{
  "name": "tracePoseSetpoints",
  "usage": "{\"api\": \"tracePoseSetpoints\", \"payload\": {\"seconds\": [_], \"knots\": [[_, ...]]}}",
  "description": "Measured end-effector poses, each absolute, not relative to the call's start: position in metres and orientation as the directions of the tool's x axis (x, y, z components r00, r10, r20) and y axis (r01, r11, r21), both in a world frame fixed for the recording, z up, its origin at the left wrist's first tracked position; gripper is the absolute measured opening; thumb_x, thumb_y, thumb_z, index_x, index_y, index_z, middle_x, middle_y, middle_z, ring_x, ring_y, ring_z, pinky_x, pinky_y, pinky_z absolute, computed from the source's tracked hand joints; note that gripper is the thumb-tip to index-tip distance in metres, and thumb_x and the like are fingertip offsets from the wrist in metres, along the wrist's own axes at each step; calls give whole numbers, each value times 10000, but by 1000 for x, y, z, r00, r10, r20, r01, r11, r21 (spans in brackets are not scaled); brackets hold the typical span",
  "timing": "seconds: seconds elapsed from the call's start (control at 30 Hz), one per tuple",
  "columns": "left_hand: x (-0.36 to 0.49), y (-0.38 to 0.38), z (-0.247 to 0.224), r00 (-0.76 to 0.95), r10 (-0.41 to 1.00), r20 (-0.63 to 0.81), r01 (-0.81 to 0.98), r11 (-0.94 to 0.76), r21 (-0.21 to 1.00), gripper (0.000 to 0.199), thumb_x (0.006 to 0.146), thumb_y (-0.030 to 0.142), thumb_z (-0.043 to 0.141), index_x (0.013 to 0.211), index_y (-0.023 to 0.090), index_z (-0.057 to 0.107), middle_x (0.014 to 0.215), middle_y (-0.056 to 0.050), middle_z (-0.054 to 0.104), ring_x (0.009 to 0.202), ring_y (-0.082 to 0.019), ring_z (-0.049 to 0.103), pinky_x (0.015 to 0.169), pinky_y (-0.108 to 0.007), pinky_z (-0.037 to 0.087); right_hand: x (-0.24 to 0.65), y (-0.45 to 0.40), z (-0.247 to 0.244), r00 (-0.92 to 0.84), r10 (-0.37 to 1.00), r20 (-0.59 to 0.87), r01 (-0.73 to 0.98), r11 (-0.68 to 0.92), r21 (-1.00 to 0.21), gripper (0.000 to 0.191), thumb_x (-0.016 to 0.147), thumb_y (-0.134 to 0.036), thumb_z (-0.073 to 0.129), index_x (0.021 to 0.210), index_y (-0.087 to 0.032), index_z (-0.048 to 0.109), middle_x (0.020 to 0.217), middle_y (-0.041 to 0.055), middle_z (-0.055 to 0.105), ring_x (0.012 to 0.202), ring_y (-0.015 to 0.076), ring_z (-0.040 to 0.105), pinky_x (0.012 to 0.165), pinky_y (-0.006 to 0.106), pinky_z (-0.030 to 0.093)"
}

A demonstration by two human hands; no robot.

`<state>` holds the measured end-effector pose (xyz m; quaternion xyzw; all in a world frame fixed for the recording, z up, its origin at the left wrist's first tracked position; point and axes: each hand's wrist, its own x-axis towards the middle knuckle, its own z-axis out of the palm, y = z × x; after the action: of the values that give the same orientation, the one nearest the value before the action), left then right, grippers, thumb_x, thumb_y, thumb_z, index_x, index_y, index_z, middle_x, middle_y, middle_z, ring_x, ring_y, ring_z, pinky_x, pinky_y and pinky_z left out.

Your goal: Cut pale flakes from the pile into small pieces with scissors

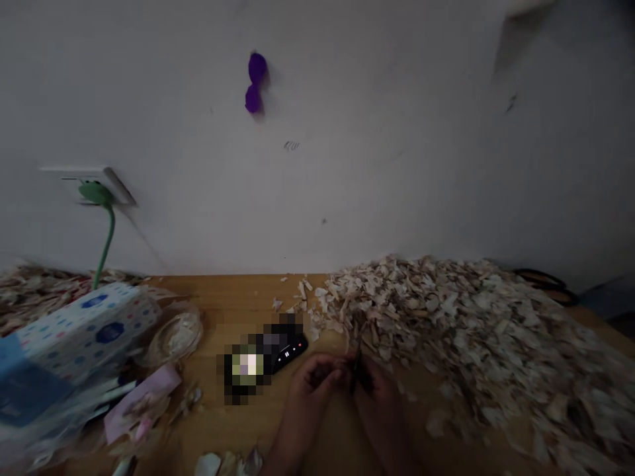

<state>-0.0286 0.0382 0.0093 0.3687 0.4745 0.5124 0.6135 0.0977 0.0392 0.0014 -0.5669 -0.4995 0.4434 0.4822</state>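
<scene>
Both hands meet low at the centre of the view, over the wooden table (258,423). My left hand (315,380) has its fingers curled, thumb and fingertips pinched together; whatever they hold is too small and dark to name. My right hand (372,383) is closed round a thin dark tool (355,370) that stands roughly upright, its tip pointing toward the wall. The fingertips of the two hands touch or nearly touch. Just beyond and to the right spreads a large heap of pale, dry, papery peelings (426,311).
A phone (290,354), partly pixelated, lies left of my hands. Further left are a dotted tissue pack (109,320), a clear round container (176,337) and a pink strip (143,400). A green plug (95,192) sits in the wall socket. Several pale pieces (208,464) lie near the front edge.
</scene>
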Motion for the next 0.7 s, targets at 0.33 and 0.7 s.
{"api": "tracePoseSetpoints", "payload": {"seconds": [0.33,0.7], "knots": [[-34,45,-2,-333,897,-290,-640,10,768,247,662,287,795,830,204,635,755,31,627,655,-74,571,623,-180,452,93,31,-12,49,999,17,276,3,-961,272,789,-308,533,991,-187,668,965,92,715,900,247,656,806,338,514],[-41,45,8,-342,844,-413,-793,-24,608,267,555,235,853,744,168,676,731,2,671,659,-79,627,636,-162,502,86,23,-13,-157,971,181,686,240,-687,253,754,-261,573,996,-188,588,958,106,655,891,260,616,770,371,502]]}}
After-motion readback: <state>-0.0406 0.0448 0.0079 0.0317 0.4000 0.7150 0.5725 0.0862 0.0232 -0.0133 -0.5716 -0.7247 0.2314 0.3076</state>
